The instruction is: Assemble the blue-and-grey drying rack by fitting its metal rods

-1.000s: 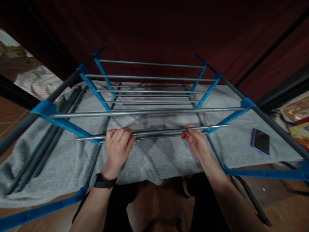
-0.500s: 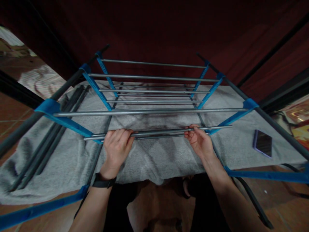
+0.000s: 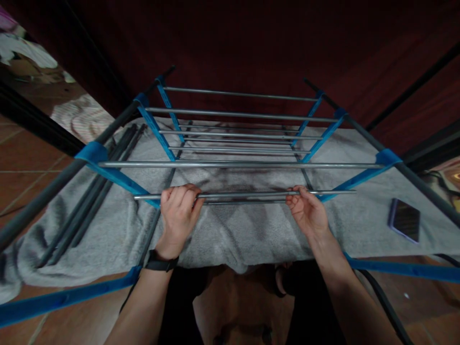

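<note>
A thin silver metal rod runs level between my hands. My left hand is wrapped over it near its left end, knuckles up. The fingers of my right hand pinch it toward its right end, palm turned partly up. The rod lies close to the lower ends of the blue plastic brackets of a rack frame. Another crossbar spans the brackets just beyond my hands. Dark grey side poles carry the brackets on both sides. My fingers partly cover the rod.
A grey blanket lies under the rack. Several loose dark grey tubes rest on its left part, and a phone lies at the right. Blue lower bars stand near my forearms. A dark red curtain hangs behind.
The whole view has shifted, so the rack appears further right. The rod now lies more level and lined up between the brackets. Both hands keep their hold on it.
</note>
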### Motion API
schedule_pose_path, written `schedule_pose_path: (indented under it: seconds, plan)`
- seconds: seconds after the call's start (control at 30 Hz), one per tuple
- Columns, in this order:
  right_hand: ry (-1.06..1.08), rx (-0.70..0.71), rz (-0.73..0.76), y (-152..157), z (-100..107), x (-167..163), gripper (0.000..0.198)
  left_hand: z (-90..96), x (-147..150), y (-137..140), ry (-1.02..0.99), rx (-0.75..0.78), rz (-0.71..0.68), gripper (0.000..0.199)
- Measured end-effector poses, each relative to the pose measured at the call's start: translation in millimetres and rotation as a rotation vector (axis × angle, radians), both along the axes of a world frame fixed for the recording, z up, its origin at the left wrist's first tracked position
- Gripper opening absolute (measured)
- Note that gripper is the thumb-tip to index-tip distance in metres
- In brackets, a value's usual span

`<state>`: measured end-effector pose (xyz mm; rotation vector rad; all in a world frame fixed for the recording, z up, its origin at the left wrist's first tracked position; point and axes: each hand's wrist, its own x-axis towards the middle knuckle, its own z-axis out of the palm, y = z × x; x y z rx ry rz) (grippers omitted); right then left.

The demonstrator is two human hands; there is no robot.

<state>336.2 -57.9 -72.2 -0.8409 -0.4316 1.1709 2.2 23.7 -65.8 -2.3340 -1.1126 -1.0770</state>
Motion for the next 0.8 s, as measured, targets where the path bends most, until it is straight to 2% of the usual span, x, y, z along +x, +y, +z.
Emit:
schedule_pose_path:
  seconds: [0.27,0.5,0.63,0.8]
  plan:
    - [0.033,-0.007,-0.042,-0.5,1.3,6.8,0.011,1.6,-5.0,1.1,0.021,-0.07,-0.03,0.008]
    - [0.108,-0.008,-0.195,-0.4,6.0,19.9,0.009,1.3,-7.6,1.9,-0.033,-0.061,0.037,0.009]
    - [0.073,-0.035,-0.266,1.1,7.8,19.8,0.011,0.5,-7.9,1.2,-0.035,-0.082,0.053,0.015]
    - [-0.003,-0.07,-0.294,2.3,5.3,16.8,0.017,-1.3,-6.0,0.3,0.0,-0.133,0.002,0.016]
